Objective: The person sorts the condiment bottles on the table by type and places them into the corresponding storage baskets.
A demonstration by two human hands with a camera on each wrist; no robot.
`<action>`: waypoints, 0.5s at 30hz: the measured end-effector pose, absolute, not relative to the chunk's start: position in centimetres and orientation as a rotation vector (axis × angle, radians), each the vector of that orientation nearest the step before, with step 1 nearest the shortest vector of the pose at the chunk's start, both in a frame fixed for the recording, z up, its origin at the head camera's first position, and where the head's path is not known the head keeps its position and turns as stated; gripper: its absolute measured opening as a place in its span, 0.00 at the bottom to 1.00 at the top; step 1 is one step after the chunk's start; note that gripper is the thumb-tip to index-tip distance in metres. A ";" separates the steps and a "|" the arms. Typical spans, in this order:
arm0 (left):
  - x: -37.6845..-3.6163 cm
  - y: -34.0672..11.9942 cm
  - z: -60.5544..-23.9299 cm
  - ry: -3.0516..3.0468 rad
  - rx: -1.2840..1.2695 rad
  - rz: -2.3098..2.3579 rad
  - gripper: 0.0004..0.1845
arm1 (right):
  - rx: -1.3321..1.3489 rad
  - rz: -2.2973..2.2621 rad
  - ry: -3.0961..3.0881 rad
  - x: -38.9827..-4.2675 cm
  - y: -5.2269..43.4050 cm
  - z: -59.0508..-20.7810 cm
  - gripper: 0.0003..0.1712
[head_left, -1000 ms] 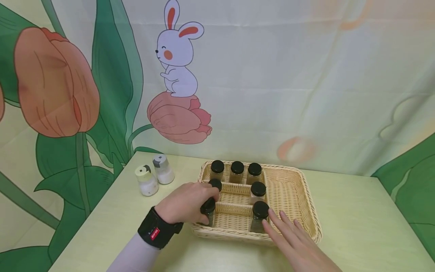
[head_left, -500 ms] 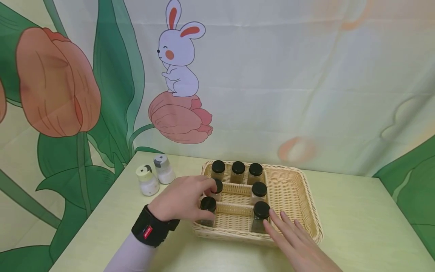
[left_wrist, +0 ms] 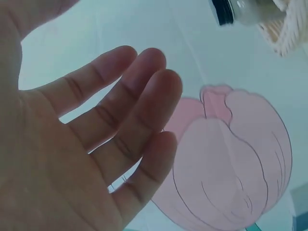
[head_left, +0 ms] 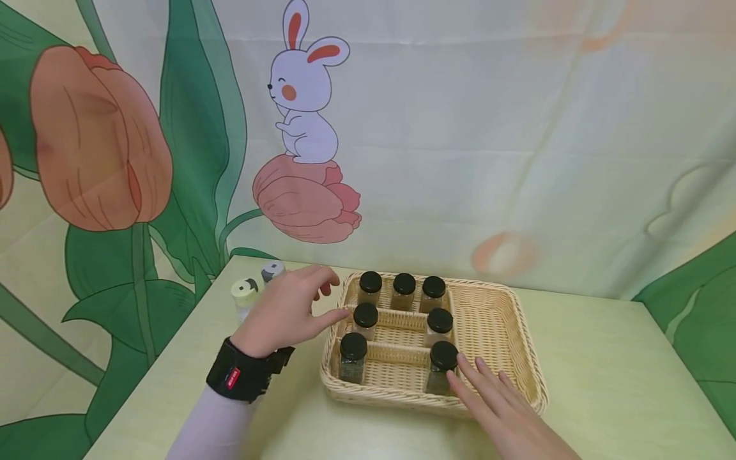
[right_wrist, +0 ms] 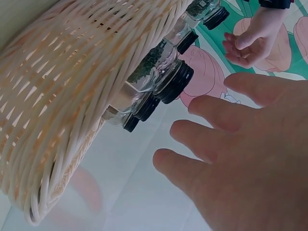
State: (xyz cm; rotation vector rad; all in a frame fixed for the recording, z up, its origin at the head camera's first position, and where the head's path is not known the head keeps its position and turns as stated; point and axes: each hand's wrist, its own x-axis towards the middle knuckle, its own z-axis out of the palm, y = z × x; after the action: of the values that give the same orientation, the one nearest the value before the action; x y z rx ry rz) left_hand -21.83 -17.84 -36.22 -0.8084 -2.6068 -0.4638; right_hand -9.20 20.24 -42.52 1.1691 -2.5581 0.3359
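L hand lifted off jar, now apart

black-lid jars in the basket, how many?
7, all inside the wicker basket: three in the back row, two in the middle, two in front. None seem hidden.

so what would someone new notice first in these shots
Likely the wicker basket on the pale green table, with seven black-lidded jars upright in its divided left part. The left hand hovers open over the basket's left rim, the right hand lies flat at its near edge, and two white shakers stand beyond the left hand.
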 end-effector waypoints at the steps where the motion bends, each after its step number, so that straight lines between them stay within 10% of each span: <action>1: -22.0 -18.1 -36.2 -2.606 -0.793 -0.468 0.23 | 1.171 0.341 -2.556 -9.2 20.2 -42.5 0.65; 15: -23.8 -22.0 -36.6 -2.638 -0.537 -0.478 0.21 | 1.166 0.338 -2.570 -9.2 20.4 -42.7 0.66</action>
State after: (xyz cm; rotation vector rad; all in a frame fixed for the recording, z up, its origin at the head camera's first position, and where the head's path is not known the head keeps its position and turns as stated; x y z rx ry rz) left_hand -23.76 -22.04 -36.64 -0.5368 -2.6378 -0.4775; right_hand -9.24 20.44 -42.70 1.1655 -2.5703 0.3378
